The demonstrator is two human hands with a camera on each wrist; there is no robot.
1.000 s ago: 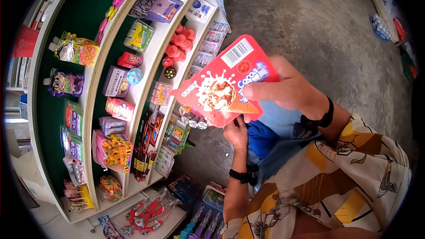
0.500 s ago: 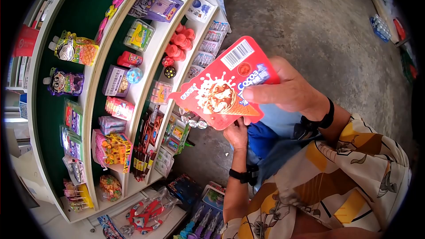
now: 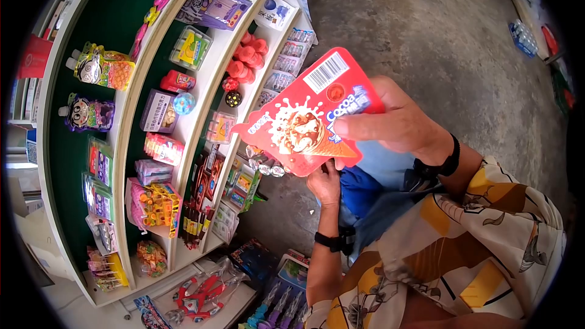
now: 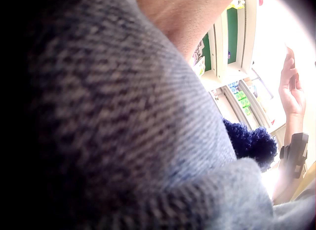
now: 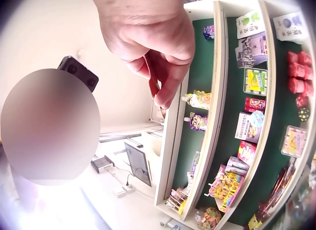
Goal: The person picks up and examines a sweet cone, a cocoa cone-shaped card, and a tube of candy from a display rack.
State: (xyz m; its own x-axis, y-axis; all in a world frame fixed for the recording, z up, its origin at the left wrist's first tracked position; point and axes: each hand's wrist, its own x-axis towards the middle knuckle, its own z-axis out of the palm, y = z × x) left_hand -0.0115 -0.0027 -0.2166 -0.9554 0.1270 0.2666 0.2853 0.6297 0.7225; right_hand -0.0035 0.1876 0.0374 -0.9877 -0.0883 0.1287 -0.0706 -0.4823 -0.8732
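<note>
Jutting beyond the right hand (image 3: 402, 120) (thumb in front) is 1 red card (image 3: 308, 116) it pinches.

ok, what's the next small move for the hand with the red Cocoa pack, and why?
I'd probably ease the red Cocoa pack toward the shelf unit: the right hand pinches it at one end, and its free end already points that way. The left hand sits low, partly behind the pack.
</note>
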